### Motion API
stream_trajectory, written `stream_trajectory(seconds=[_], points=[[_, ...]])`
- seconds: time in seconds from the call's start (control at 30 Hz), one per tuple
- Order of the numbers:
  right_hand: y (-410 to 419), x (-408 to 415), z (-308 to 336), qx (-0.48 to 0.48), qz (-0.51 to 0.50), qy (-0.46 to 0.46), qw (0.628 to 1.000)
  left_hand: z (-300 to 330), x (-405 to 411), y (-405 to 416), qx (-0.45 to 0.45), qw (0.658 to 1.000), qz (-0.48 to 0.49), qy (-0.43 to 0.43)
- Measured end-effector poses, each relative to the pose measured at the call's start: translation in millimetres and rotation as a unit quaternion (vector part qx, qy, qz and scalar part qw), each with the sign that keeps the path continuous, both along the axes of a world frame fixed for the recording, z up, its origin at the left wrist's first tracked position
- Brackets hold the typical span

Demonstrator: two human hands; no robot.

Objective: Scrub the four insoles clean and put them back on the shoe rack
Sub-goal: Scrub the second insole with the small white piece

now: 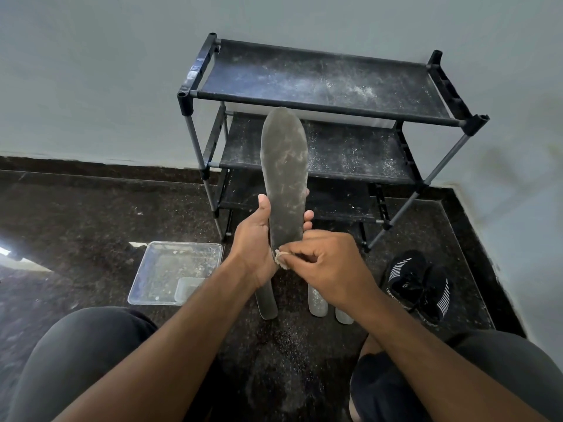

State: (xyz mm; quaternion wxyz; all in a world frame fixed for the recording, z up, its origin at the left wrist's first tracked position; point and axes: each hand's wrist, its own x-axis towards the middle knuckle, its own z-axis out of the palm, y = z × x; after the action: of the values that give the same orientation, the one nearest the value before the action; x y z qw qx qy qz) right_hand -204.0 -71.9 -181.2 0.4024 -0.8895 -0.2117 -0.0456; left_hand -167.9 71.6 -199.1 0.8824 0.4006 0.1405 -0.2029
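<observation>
My left hand point(255, 239) grips a dusty grey insole point(285, 172) near its heel and holds it upright in front of the shoe rack point(329, 108). My right hand point(327, 263) pinches a small pale scrubbing piece point(281, 259) against the insole's heel end. Three more grey insoles lie on the floor under my arms: one point(267, 303) on the left, one point(317, 303) in the middle, one point(344, 315) on the right, each partly hidden. The rack's black shelves are speckled with white dust.
A clear plastic tray point(175, 271) with water and a small block point(185, 289) sits on the dark floor at the left. A pair of black sneakers point(419, 286) stands right of the rack. My knees frame the bottom. A grey wall rises behind.
</observation>
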Motion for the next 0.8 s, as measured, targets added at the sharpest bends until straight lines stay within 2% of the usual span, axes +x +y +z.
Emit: stream_trajectory(seconds=[0.13, 0.37, 0.5, 0.6, 0.73, 0.8], points=[[2.7, 1.3, 4.0, 0.031, -0.056, -0.024, 0.998, -0.3, -5.9, -7.9, 0.016, 1.0, -0.026, 0.007], [0.8, 0.7, -1.5, 0.029, -0.003, 0.03, 0.999, 1.3, 0.9, 1.5, -0.004, 1.0, 0.013, 0.004], [4.3, -0.1, -1.7, 0.007, -0.061, -0.019, 0.998, 0.4, -7.0, -9.0, 0.015, 1.0, -0.022, 0.013], [4.0, 2.1, -4.2, 0.018, -0.109, -0.018, 0.994, 1.4, -12.1, -15.1, 0.027, 0.999, -0.044, 0.007], [5.3, -1.8, -2.9, 0.061, -0.046, 0.034, 0.997, 3.8, -4.7, -3.6, 0.024, 1.0, -0.011, -0.003], [5.1, -4.3, -1.3, 0.052, -0.021, 0.046, 0.997, 2.0, -1.2, 1.8, 0.013, 1.0, -0.007, -0.001]])
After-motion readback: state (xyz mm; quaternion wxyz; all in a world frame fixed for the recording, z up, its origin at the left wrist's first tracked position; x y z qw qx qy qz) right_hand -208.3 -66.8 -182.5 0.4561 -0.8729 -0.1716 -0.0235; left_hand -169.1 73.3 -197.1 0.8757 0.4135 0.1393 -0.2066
